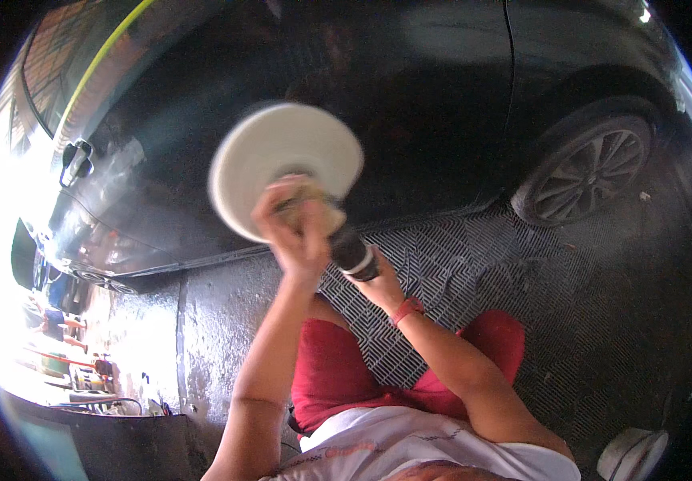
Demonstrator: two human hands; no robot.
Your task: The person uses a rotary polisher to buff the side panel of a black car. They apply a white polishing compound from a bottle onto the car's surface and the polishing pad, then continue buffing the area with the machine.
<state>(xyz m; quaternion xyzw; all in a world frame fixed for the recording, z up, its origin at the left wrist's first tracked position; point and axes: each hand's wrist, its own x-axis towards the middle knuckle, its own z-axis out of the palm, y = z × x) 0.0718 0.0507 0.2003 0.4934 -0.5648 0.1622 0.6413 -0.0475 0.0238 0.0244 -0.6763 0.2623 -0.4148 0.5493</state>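
Beside a dark car [418,104], we are holding a polisher [349,250] against or just off its side, the round white pad [286,140] blurring, our left grip [292,224] wrapping the tool's head, our right grip [383,284] clasping its rear, a tilting edge possibly risking scuffs.

I count one left hand [294,228] and one right hand [384,285], so two in total, and one polisher [350,250] near the centre. There is one round pad [286,138] at eleven o'clock, one car [434,96] at twelve, one wheel [591,173] between two and three, one wristband [407,309] at five, one hose [105,53] at ten.
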